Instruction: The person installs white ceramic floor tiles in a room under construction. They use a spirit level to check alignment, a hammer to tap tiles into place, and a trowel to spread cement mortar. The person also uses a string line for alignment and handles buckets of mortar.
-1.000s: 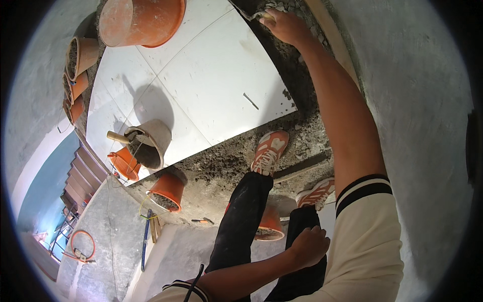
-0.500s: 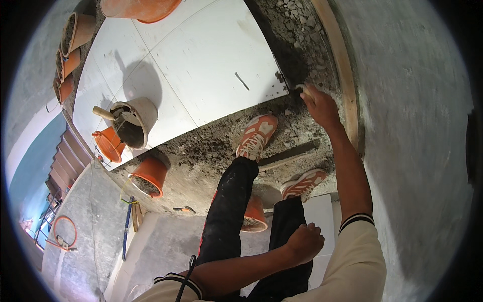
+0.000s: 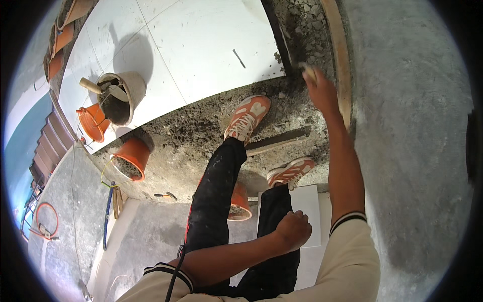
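My right hand is closed round the pale wooden handle of a tool, just off the corner of the large white tiles. The tool's working end is blurred against dark soil, so I cannot make out its shape. Beneath it lies a strip of dark mortar and broken rubble, between the tile edge and a wooden board. My left hand is a loose fist near my right knee, with nothing showing in it. A thin dark sliver lies on the tiles.
A pale bucket on the tiles holds mortar and a wooden-handled trowel. Orange buckets stand at the left and behind my legs. A short timber piece lies between my shoes. A grey wall rises on the right.
The view has shifted, so most things sit further left and higher. My right hand stays closed on the handle by the tile corner; my left stays in a fist.
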Tool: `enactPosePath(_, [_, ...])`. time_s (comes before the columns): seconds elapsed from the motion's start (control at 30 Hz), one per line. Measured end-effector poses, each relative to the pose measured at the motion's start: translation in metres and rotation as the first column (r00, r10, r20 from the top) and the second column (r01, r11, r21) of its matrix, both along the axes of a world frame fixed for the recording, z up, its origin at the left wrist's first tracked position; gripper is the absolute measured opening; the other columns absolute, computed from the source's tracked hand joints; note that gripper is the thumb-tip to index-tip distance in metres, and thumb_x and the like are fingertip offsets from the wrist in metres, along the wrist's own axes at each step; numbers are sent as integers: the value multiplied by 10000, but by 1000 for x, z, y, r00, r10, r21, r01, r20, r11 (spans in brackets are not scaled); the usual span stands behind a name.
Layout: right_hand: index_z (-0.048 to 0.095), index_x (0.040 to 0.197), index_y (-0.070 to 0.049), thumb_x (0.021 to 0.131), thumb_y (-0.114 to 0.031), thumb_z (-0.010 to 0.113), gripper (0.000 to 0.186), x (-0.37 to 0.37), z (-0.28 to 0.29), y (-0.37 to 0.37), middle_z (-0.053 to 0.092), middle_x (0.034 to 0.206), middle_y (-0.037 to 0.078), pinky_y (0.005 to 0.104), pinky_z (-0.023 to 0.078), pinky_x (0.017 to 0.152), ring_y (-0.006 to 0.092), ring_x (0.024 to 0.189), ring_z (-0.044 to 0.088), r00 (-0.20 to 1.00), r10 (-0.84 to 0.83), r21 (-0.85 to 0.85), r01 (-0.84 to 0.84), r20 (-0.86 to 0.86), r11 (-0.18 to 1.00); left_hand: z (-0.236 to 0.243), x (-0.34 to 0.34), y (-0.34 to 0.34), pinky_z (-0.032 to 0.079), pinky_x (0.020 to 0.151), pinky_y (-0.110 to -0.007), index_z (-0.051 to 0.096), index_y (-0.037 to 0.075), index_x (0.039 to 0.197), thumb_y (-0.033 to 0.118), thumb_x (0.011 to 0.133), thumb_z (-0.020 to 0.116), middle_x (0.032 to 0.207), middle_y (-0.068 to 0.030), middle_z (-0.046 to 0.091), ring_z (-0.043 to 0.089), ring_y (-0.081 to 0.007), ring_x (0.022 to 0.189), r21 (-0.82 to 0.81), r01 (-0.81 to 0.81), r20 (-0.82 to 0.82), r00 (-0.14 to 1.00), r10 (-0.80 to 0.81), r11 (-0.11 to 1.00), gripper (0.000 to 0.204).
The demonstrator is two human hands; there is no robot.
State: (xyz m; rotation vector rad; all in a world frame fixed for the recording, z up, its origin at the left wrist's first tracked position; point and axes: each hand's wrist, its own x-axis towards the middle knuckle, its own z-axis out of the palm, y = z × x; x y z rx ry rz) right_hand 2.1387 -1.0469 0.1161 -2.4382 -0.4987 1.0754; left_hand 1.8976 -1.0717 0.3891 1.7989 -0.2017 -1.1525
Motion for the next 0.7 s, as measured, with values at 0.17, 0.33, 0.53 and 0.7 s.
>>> enactPosePath(0.17, [580,1359,-38,1043,-470,534,537,25,-10,19,700,1166,236,511,524,907,447,1082,670,991,125,32,-126,38,991,0,3,2,512,729,-371,730,54,901,179,854,665,947,-97,679,647,-257,952,-22,-20,21,1000,20,1000,149])
enactPosePath(0.33, [582,1233,-43,1022,-459,576,466,-58,31,-84,708,1093,229,509,528,843,431,1015,691,989,91,-139,-106,-115,985,4,-1,4,513,735,-372,737,52,906,183,856,666,961,-101,686,651,-257,970,-8,-29,17,999,29,1000,157])
enactPosePath(0.53, [608,1228,-35,1027,-447,579,459,-14,28,-57,693,1201,204,495,530,900,414,1101,672,959,132,-169,-91,251,981,7,-9,3,510,737,-365,743,52,904,191,857,668,964,-96,690,648,-246,965,-10,-49,6,999,49,999,165])
enactPosePath(0.7, [588,1387,-108,1042,-456,535,492,87,-30,68,673,1283,143,504,523,957,387,1137,660,779,278,-57,-299,562,952,1,-9,4,510,743,-363,749,60,901,193,862,664,951,-91,688,644,-240,959,13,-42,-16,999,43,999,163])
